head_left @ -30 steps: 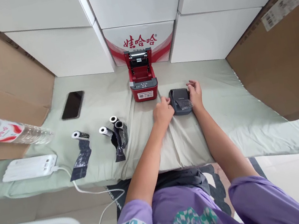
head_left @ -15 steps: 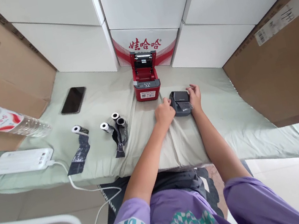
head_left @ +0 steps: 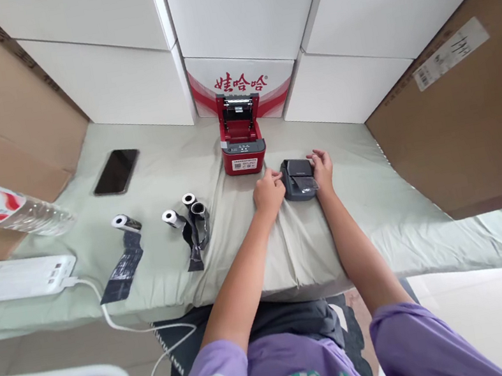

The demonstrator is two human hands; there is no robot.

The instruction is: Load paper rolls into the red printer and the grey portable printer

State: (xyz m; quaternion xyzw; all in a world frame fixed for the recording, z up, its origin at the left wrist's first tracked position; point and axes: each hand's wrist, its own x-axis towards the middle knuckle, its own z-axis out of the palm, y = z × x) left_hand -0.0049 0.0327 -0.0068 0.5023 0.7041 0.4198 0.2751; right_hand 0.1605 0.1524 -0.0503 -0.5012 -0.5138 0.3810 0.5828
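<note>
My L hand (head_left: 269, 195) & R hand (head_left: 322, 170) are at opp. sides of the dk-grey device (head_left: 297, 170), can't tell if gripping; red device (head_left: 244, 158), lid (head_left: 238, 112) up, nr back edge of tabletop (head_left: 381, 210).

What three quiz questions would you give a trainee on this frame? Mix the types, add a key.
1. Multiple choice: what sits between the left hand and the right hand?
A) phone
B) grey device
C) bottle
2. True or false: the lid of the red printer stands open.
3. Fill in: the white cable plugs into the white ____.

Key:
1. B
2. True
3. power bank
</note>
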